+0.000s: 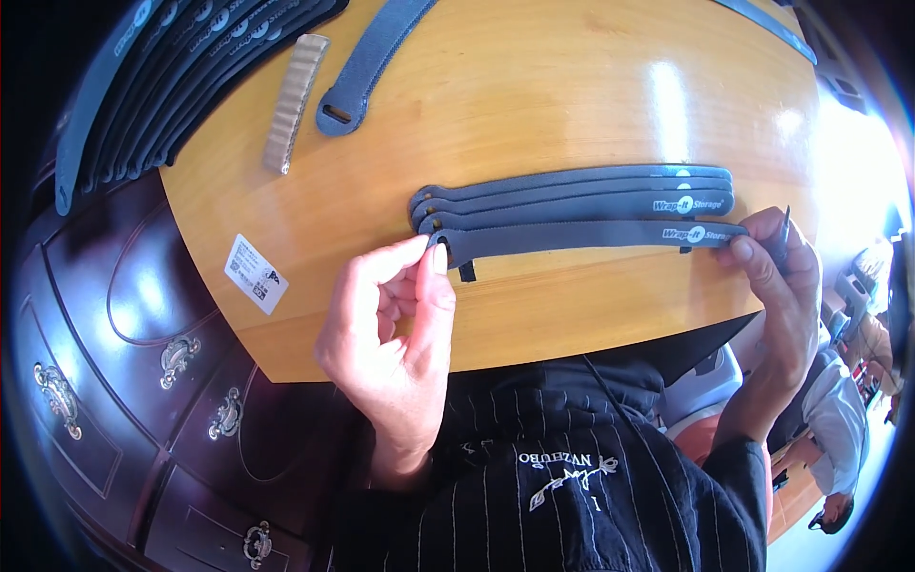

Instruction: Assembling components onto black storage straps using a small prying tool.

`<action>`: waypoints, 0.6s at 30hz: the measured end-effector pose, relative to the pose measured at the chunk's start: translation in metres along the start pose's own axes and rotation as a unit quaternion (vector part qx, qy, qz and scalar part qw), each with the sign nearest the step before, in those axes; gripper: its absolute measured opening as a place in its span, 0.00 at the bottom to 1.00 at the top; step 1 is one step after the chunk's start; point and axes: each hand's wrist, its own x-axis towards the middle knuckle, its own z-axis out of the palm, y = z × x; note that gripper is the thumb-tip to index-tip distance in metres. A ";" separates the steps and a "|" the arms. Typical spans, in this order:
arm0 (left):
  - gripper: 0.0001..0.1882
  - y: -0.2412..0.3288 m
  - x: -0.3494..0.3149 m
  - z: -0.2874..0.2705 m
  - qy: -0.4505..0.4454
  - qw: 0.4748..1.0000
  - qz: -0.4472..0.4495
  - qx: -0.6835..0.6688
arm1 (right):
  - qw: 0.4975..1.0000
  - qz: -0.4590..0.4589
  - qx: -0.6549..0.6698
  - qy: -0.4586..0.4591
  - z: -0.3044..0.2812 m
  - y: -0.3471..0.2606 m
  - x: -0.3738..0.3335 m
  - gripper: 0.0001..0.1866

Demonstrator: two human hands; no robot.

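Two hands pinch the ends of one grey strap (581, 235), left hand (396, 324) and right hand (782, 272) closed on it, laying it just below the strap stack (572, 195), apparently needing alignment next.

A yellow-brown wooden tabletop (534, 86) with a glossy finish fills the upper centre; bright light reflects off it in pale streaks toward the right. A small white label (255, 274) is stuck near its left edge. Below and to the left stands a dark reddish-brown wooden cabinet (114, 315) with curved drawer fronts and ornate metal pull handles (177, 357). The far right is strongly lit and washed out. The picture's rim is black.
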 end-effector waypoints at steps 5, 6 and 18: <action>0.08 0.004 0.000 0.001 -0.003 1.000 -0.003 -0.013 | 1.000 -0.004 -0.015 0.007 0.000 -0.003 0.001 0.08; 0.08 0.003 0.000 0.003 -0.006 1.000 0.001 -0.010 | 1.000 0.002 -0.008 0.016 -0.001 -0.002 0.000 0.08; 0.05 0.003 0.001 0.003 0.011 0.999 0.014 0.051 | 0.999 0.046 0.023 0.010 0.005 -0.005 0.004 0.07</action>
